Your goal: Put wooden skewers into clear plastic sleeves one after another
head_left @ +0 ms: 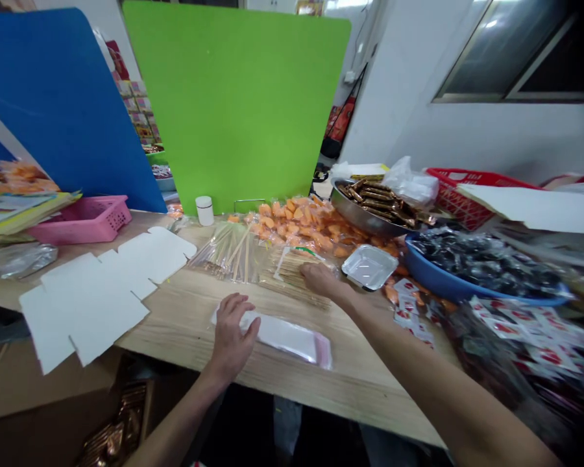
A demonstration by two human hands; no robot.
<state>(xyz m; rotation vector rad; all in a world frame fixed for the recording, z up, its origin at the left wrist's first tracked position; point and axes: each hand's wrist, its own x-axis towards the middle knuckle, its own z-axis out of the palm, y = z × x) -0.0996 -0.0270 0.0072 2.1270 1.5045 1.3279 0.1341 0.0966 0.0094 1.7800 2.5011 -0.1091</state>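
Note:
My left hand rests at the left end of a stack of clear plastic sleeves near the table's front, fingers apart. Farther forward, my right hand reaches onto a bundle of thin wooden sticks in clear wrap; its fingertips are bent down and too small to tell whether they grip one. Left of that bundle lie bagged pale sticks. A square foil tray sits right of my right hand. Orange wrapped pieces are heaped behind the sticks.
White cut cardboard and a pink basket are on the left. A white cup stands before a green panel. At right are a metal bowl, a blue basin of black packets and red-white sachets.

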